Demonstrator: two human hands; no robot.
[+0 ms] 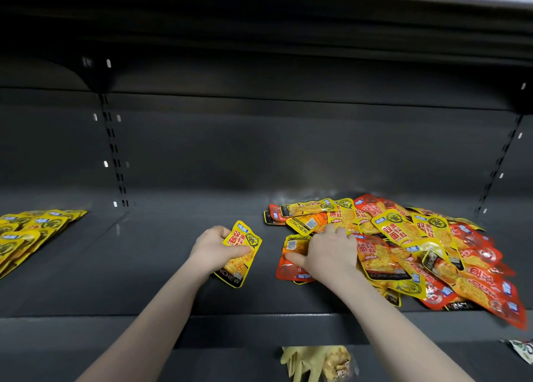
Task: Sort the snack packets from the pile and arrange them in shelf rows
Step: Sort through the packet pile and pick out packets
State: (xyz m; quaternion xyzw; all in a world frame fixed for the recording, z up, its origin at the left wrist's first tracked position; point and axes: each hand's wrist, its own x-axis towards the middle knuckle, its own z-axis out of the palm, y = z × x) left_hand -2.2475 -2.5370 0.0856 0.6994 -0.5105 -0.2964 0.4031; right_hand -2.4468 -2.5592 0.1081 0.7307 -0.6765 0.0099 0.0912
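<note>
A mixed pile of yellow and red snack packets lies on the right half of the dark shelf. My left hand grips a yellow packet just above the shelf, left of the pile. My right hand rests on the pile's left edge, fingers spread over a yellow packet and thumb on a red packet. At the far left, yellow packets lie in overlapping rows.
The shelf's front lip runs across below my forearms. On the lower shelf sit a pale yellow packet and a white-green packet at the right edge. Slotted uprights stand on the back wall. Another shelf hangs overhead.
</note>
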